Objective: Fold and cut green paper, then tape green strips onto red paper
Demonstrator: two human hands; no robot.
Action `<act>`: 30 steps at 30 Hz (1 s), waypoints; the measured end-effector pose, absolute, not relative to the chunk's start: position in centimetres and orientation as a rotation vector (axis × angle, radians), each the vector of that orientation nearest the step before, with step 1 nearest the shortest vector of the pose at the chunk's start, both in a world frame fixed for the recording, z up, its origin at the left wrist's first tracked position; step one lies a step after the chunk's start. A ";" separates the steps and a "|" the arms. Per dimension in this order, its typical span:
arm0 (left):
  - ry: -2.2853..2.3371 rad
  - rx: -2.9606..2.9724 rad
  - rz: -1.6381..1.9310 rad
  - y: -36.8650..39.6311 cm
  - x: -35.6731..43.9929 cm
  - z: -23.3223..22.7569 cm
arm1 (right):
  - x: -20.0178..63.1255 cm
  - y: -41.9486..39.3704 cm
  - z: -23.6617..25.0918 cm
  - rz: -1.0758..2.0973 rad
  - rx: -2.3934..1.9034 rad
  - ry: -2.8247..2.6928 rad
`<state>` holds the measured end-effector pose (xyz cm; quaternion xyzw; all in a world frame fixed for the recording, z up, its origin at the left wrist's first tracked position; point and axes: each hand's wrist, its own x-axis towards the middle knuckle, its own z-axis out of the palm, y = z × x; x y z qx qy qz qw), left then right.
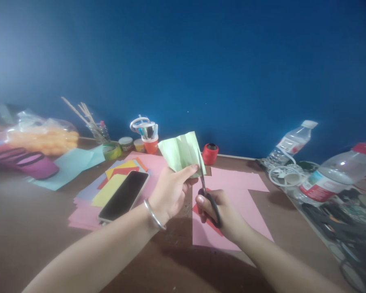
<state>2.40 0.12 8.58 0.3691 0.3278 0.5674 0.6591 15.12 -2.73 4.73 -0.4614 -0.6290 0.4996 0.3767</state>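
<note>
A creased piece of light green paper (179, 151) is pinched between the thumb and fingers of my left hand (174, 189), which wears a silver bangle. My right hand (221, 211) grips black-handled scissors (203, 183), blades pointing up. The blades lie at the right edge of the green paper, close to my left fingertips; whether they are cutting into it I cannot tell. Beneath my right hand are a pink sheet (247, 221) and a partly hidden red piece of paper (218, 231).
Left of my hands, a phone (125, 196) lies on stacked coloured paper (85, 213). A red cup (151, 145) with tools, green tape (112, 150) and a red roll (210, 154) stand near the blue wall. Plastic bottles (332, 179) and cables (285, 174) are at the right.
</note>
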 end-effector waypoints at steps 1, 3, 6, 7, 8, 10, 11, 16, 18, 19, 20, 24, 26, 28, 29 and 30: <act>0.743 0.837 1.282 0.1 2.4 8.6 | 15.1 -2.7 4.7 1.276 -1.179 -1.609; 0.735 0.841 1.278 0.2 2.4 8.6 | 15.1 -2.7 4.6 1.267 -1.180 -1.614; 0.722 0.851 1.280 0.3 2.4 8.6 | 15.1 -2.7 4.5 1.251 -1.180 -1.632; 0.722 0.853 1.282 0.3 2.4 8.6 | 15.1 -2.6 4.4 1.251 -1.181 -1.633; 0.724 0.855 1.283 0.3 2.3 8.6 | 15.1 -2.6 4.4 1.254 -1.183 -1.633; 0.728 0.861 1.282 0.3 2.3 8.6 | 15.2 -2.6 4.3 1.256 -1.185 -1.633; 0.729 0.862 1.282 0.2 2.3 8.6 | 15.2 -2.5 4.2 1.252 -1.186 -1.632; 0.741 0.858 1.273 0.2 2.2 8.6 | 15.1 -2.4 4.1 1.231 -1.216 -1.637; 0.746 0.849 1.268 0.2 2.2 8.6 | 15.1 -2.4 4.2 1.230 -1.218 -1.639; 0.747 0.843 1.269 0.2 2.2 8.6 | 15.0 -2.4 4.3 1.229 -1.221 -1.640; 0.746 0.841 1.269 0.2 2.3 8.6 | 15.0 -2.4 4.3 1.227 -1.225 -1.640; 0.730 0.847 1.286 0.2 2.2 8.5 | 15.0 -2.4 4.5 1.220 -1.241 -1.651; 0.708 0.847 1.286 0.3 2.1 8.5 | 15.0 -2.4 4.6 1.213 -1.229 -1.664; 0.695 0.837 1.265 0.5 1.8 8.6 | 15.1 -2.4 4.7 1.212 -1.213 -1.677; 0.696 0.840 1.256 0.7 1.6 8.7 | 15.1 -2.5 4.7 1.215 -1.204 -1.681; 0.702 0.852 1.251 0.8 1.4 8.7 | 15.1 -2.5 4.7 1.220 -1.195 -1.684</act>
